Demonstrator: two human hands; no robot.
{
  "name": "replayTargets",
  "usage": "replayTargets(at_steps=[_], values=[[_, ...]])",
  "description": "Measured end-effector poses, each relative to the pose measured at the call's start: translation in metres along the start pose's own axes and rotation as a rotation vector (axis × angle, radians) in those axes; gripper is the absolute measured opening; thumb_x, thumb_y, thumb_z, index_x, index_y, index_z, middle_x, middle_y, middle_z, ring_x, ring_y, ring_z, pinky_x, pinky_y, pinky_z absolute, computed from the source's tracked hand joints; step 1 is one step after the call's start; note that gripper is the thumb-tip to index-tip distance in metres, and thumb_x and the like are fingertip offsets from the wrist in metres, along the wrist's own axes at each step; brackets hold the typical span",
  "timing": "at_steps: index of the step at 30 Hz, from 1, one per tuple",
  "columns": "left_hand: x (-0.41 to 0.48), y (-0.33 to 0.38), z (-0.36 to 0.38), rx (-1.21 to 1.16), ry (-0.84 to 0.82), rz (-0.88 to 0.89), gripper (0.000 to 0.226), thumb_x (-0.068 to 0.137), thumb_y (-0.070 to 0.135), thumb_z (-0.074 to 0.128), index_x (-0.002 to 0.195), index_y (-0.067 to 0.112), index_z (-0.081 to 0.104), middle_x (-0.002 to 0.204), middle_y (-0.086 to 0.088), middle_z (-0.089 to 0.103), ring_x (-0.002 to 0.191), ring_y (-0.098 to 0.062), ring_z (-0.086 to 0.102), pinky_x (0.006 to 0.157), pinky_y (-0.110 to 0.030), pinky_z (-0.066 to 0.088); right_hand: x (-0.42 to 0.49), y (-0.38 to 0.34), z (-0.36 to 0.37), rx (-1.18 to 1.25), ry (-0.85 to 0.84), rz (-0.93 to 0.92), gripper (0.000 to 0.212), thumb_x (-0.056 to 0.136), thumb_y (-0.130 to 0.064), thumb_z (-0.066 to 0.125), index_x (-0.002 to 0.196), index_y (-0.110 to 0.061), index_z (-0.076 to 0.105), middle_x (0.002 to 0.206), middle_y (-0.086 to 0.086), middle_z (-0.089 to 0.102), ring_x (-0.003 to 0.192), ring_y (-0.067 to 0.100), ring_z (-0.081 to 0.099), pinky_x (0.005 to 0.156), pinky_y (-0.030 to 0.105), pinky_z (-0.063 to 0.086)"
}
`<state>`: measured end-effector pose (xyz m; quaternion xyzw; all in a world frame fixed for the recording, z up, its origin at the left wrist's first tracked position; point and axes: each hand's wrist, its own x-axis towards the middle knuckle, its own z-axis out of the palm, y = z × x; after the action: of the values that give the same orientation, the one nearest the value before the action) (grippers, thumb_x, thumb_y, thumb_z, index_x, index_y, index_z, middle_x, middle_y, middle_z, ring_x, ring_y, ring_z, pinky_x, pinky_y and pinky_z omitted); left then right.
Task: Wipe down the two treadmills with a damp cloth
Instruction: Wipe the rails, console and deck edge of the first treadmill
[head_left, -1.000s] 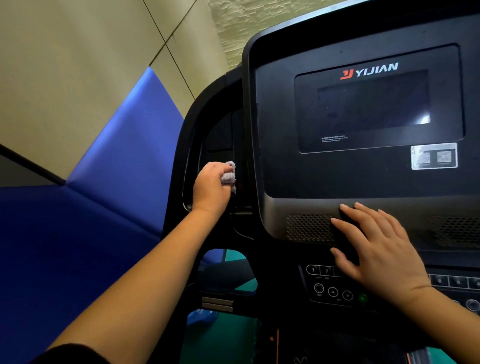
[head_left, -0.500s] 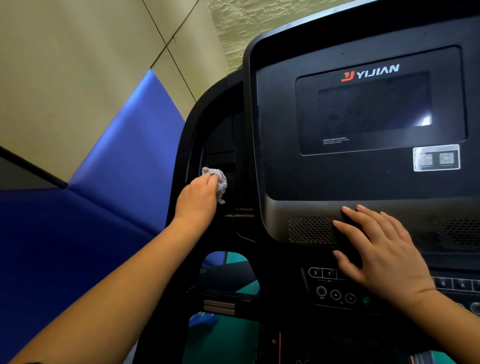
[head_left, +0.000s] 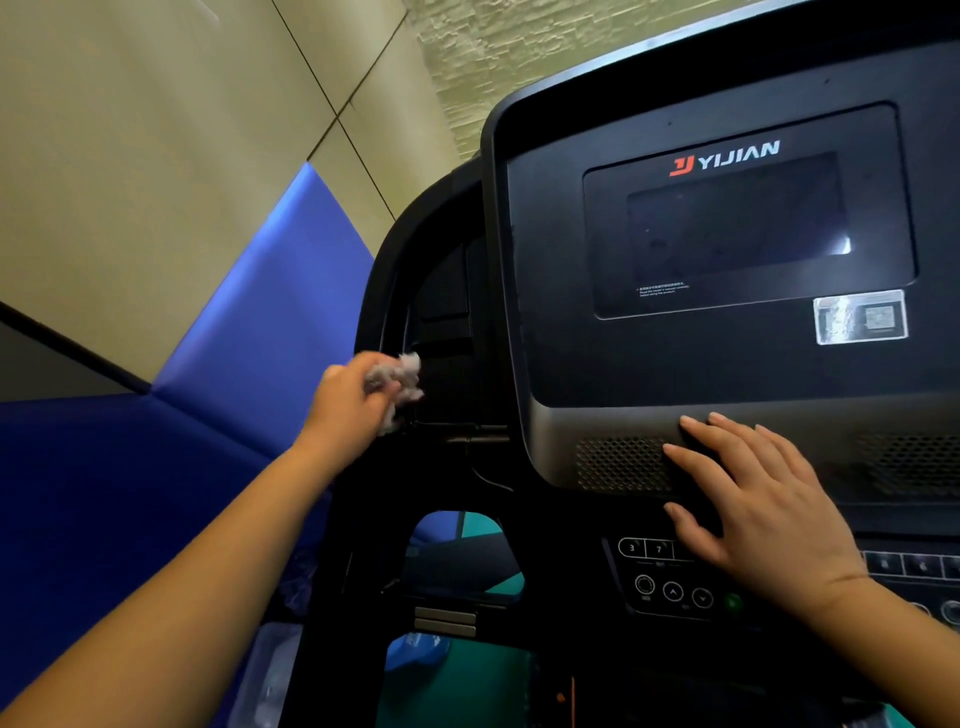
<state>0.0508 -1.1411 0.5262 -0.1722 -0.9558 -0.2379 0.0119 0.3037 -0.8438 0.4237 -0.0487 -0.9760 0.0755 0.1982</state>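
Leftward and slightly down in the frame is where the left hand (head_left: 345, 402) has slid over the last second, taking the crumpled pale grey cloth (head_left: 402, 374) along the black side frame (head_left: 384, 291) left of the black treadmill console (head_left: 675, 374). Its grip is clamped on the cloth, fingers curled round the wad, which is pressed on the frame at mid-left of the picture. The right hand (head_left: 763, 519) lies flat on the console's lower edge beside a speaker grille, fingers straight and apart, holding nothing.

The step in hand looks like wiping the recess and frame beside the console. The next move probably calls for carrying the cloth right onto the console face and the dark screen (head_left: 737, 223), which shows smudges. No second treadmill is in view.

The bunched cloth runs roughly top to bottom and points no clear way. The console's long axis runs left to right, its face towards the wearer.
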Motion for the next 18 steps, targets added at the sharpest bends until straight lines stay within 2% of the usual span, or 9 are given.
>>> replayTargets(at_steps=[3, 5, 6, 8, 9, 10, 12, 14, 18], values=[[0.014, 0.005, -0.005, -0.013, 0.349, 0.155, 0.025, 0.084, 0.007, 0.066, 0.109, 0.012, 0.067, 0.096, -0.015, 0.064, 0.087, -0.021, 0.052, 0.078, -0.022, 0.039, 0.001, 0.000, -0.001, 0.001, -0.018, 0.004, 0.054, 0.085, -0.050, 0.045, 0.121, -0.015, 0.065, 0.138, 0.010, 0.054, 0.130, 0.030, 0.046, 0.111, 0.048, 0.032], [0.034, 0.011, 0.002, 0.123, 0.400, 0.308, 0.030, 0.080, 0.007, 0.063, 0.108, 0.015, 0.070, 0.101, -0.006, 0.068, 0.092, -0.028, 0.052, 0.083, -0.023, 0.034, 0.000, 0.000, -0.001, 0.001, -0.020, 0.004, 0.054, 0.084, -0.050, 0.045, 0.121, -0.015, 0.065, 0.137, 0.010, 0.054, 0.130, 0.031, 0.047, 0.111, 0.048, 0.031], [0.044, 0.013, 0.008, 0.203, 0.366, 0.352, 0.035, 0.079, 0.007, 0.061, 0.110, 0.021, 0.070, 0.107, 0.000, 0.068, 0.096, -0.028, 0.051, 0.086, -0.027, 0.036, 0.000, 0.000, -0.001, 0.000, -0.018, 0.004, 0.054, 0.084, -0.050, 0.046, 0.121, -0.015, 0.065, 0.137, 0.010, 0.054, 0.129, 0.031, 0.047, 0.110, 0.048, 0.032], [0.057, 0.014, 0.018, 0.380, 0.217, 0.298, 0.047, 0.083, 0.008, 0.054, 0.120, 0.035, 0.065, 0.123, 0.005, 0.061, 0.111, -0.025, 0.047, 0.092, -0.036, 0.042, 0.001, -0.001, -0.002, 0.003, -0.008, 0.005, 0.054, 0.084, -0.050, 0.046, 0.120, -0.015, 0.066, 0.136, 0.010, 0.055, 0.129, 0.031, 0.048, 0.109, 0.048, 0.033], [0.060, 0.012, 0.022, 0.460, 0.178, 0.280, 0.049, 0.085, 0.008, 0.053, 0.123, 0.038, 0.062, 0.125, 0.005, 0.060, 0.114, -0.024, 0.046, 0.090, -0.038, 0.044, 0.001, -0.001, -0.002, 0.005, -0.001, 0.003, 0.054, 0.084, -0.049, 0.046, 0.119, -0.014, 0.066, 0.136, 0.010, 0.055, 0.128, 0.031, 0.048, 0.109, 0.048, 0.033], [0.061, 0.007, 0.025, 0.505, 0.177, 0.308, 0.045, 0.085, 0.010, 0.058, 0.121, 0.036, 0.063, 0.120, 0.007, 0.063, 0.109, -0.022, 0.045, 0.083, -0.036, 0.044, 0.001, -0.001, -0.001, 0.005, 0.004, -0.001, 0.053, 0.084, -0.049, 0.046, 0.119, -0.014, 0.066, 0.135, 0.010, 0.055, 0.128, 0.031, 0.048, 0.109, 0.049, 0.034], [0.054, -0.002, 0.023, 0.576, 0.196, 0.381, 0.028, 0.078, 0.015, 0.073, 0.104, 0.025, 0.069, 0.098, 0.010, 0.069, 0.091, -0.022, 0.042, 0.068, -0.031, 0.038, 0.001, -0.001, -0.001, 0.007, 0.008, -0.001, 0.053, 0.084, -0.049, 0.046, 0.119, -0.014, 0.066, 0.135, 0.010, 0.055, 0.128, 0.031, 0.049, 0.108, 0.049, 0.034], [0.036, -0.012, 0.022, 0.656, 0.141, 0.415, 0.025, 0.068, 0.017, 0.079, 0.091, 0.019, 0.068, 0.088, 0.005, 0.069, 0.085, -0.028, 0.046, 0.062, -0.034, 0.039, 0.001, 0.000, -0.001, 0.011, 0.009, 0.003, 0.054, 0.084, -0.049, 0.046, 0.119, -0.014, 0.066, 0.136, 0.011, 0.055, 0.128, 0.032, 0.049, 0.108, 0.049, 0.034], [-0.005, -0.030, 0.021, 0.729, -0.034, 0.402, 0.019, 0.068, 0.012, 0.064, 0.087, 0.018, 0.066, 0.086, 0.002, 0.068, 0.085, -0.029, 0.048, 0.064, -0.038, 0.041, 0.001, 0.000, 0.000, 0.018, 0.010, 0.002, 0.053, 0.085, -0.049, 0.045, 0.120, -0.014, 0.066, 0.136, 0.011, 0.055, 0.129, 0.032, 0.049, 0.109, 0.049, 0.033]])
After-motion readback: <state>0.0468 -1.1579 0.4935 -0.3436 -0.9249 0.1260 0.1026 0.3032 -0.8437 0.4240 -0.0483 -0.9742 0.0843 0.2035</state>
